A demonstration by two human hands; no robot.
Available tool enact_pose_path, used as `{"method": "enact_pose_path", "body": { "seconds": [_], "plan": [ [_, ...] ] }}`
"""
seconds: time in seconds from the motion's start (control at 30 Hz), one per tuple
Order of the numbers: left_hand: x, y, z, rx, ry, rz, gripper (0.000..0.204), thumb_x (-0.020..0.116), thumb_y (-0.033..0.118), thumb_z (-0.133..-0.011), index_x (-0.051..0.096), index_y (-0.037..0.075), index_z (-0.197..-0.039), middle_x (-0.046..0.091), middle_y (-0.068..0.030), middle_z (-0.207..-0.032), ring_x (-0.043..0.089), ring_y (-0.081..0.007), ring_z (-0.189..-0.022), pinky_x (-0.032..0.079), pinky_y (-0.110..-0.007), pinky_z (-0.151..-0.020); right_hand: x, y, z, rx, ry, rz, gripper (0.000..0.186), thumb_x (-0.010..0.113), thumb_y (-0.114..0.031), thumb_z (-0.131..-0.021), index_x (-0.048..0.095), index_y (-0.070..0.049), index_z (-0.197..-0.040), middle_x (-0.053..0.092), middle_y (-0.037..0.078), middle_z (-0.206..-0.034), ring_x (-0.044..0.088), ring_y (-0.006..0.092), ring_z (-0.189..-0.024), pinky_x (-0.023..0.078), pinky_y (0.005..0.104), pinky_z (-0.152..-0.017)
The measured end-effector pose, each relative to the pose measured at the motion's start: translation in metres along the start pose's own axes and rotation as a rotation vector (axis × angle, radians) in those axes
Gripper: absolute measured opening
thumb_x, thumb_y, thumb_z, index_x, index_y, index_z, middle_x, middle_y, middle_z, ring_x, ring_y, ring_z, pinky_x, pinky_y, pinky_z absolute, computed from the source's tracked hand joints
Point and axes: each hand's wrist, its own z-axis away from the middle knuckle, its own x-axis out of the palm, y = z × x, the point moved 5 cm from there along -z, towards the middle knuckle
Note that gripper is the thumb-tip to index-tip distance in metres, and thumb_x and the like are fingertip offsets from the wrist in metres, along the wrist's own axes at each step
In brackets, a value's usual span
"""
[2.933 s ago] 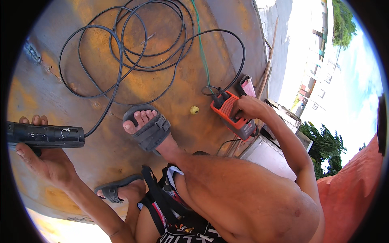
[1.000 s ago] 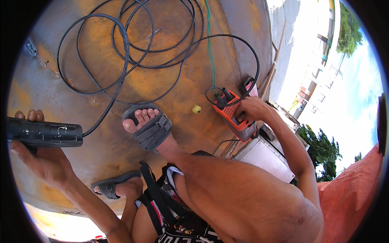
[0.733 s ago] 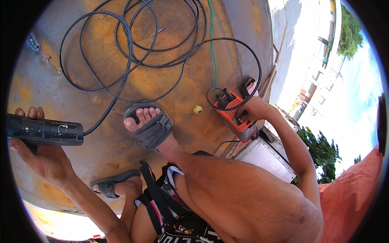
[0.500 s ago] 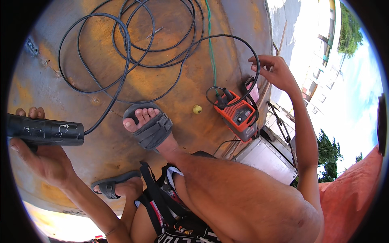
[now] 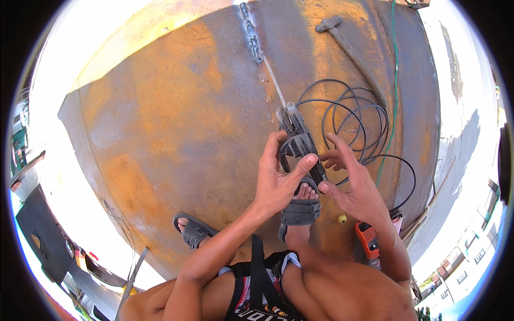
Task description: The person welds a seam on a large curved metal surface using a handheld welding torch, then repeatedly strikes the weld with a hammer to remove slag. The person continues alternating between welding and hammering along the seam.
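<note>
My left hand (image 5: pixel 276 184) is closed around a black welding electrode holder (image 5: pixel 299 140), thumb along its near side. A thin pale welding rod (image 5: pixel 274 80) sticks out of the holder's jaws, slanting away to the left. Its tip is at or just above the near end of a dark weld bead (image 5: pixel 249 33) on the rusty metal surface (image 5: pixel 176 134); contact is hard to judge. Beside the holder's rear end is my right hand (image 5: pixel 356 187), fingers apart and slightly curved. Its thumb tip is close to the handle, and whether it touches cannot be made out.
A hammer (image 5: pixel 353 56) lies at the far right, near loops of black cable (image 5: pixel 386 125) and a green cord (image 5: pixel 395 69). An orange welding machine (image 5: pixel 367 241) and a small yellowish ball (image 5: pixel 342 219) are near my right forearm. My sandaled feet (image 5: pixel 300 211) stand on the metal.
My view has swung left toward the weld bead. The electrode holder has come to the middle in my left hand. My right hand has moved from above the welding machine to beside the holder.
</note>
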Motion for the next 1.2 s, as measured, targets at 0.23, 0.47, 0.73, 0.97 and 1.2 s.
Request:
{"method": "enact_pose_path", "body": {
  "seconds": [0.23, 0.47, 0.73, 0.97, 1.2],
  "plan": [
    [-0.012, -0.02, 0.002, 0.051, -0.126, -0.262, 0.07, 0.081, 0.03, -0.1, 0.049, -0.004, -0.151, 0.065, -0.0171, -0.137, 0.057, -0.0239, -0.134, 0.044, -0.04, -0.114, 0.059, 0.036, -0.015, -0.149, 0.189, -0.142, 0.064, 0.064, -0.013, -0.106, 0.035, 0.004, -0.161, 0.067, 0.029, -0.132, 0.07, 0.0425, -0.12, 0.054, 0.0473, -0.102],
    [-0.058, -0.07, -0.043, -0.037, -0.23, -0.037, 0.094, 0.072, 0.003, -0.088, 0.028, 0.0, -0.171, 0.049, -0.0201, -0.163, 0.044, -0.0333, -0.152, 0.045, -0.044, -0.12, 0.058, 0.028, -0.056, -0.227, 0.279, 0.169, 0.055, 0.065, -0.017, -0.107, 0.049, 0.001, -0.156, 0.069, 0.03, -0.126, 0.069, 0.0478, -0.113, 0.055, 0.0497, -0.095],
    [-0.046, -0.065, -0.043, -0.014, -0.28, 0.014, 0.111, 0.065, -0.008, -0.088, 0.003, 0.014, -0.177, 0.032, -0.0179, -0.173, 0.034, -0.0302, -0.159, 0.057, -0.043, -0.107, 0.067, 0.035, -0.074, -0.178, 0.282, 0.262, 0.054, 0.063, -0.022, -0.109, 0.051, 0.0, -0.156, 0.071, 0.029, -0.117, 0.07, 0.0498, -0.103, 0.055, 0.0526, -0.087],
    [-0.045, -0.057, -0.049, -0.048, -0.301, 0.031, 0.114, 0.066, -0.009, -0.086, 0.003, 0.016, -0.177, 0.03, -0.0191, -0.174, 0.031, -0.0319, -0.161, 0.056, -0.044, -0.11, 0.066, 0.034, -0.081, -0.208, 0.308, 0.219, 0.054, 0.063, -0.02, -0.108, 0.05, 0.002, -0.156, 0.07, 0.031, -0.123, 0.069, 0.0511, -0.108, 0.055, 0.0534, -0.089],
    [-0.048, -0.058, -0.05, -0.039, -0.301, -0.025, 0.116, 0.067, -0.009, -0.084, 0.003, 0.017, -0.177, 0.033, -0.0211, -0.173, 0.033, -0.0333, -0.161, 0.055, -0.046, -0.111, 0.068, 0.033, -0.084, -0.18, 0.298, 0.219, 0.055, 0.064, -0.019, -0.108, 0.05, 0.002, -0.156, 0.071, 0.03, -0.119, 0.07, 0.0505, -0.104, 0.055, 0.0537, -0.088]
  ]
}}
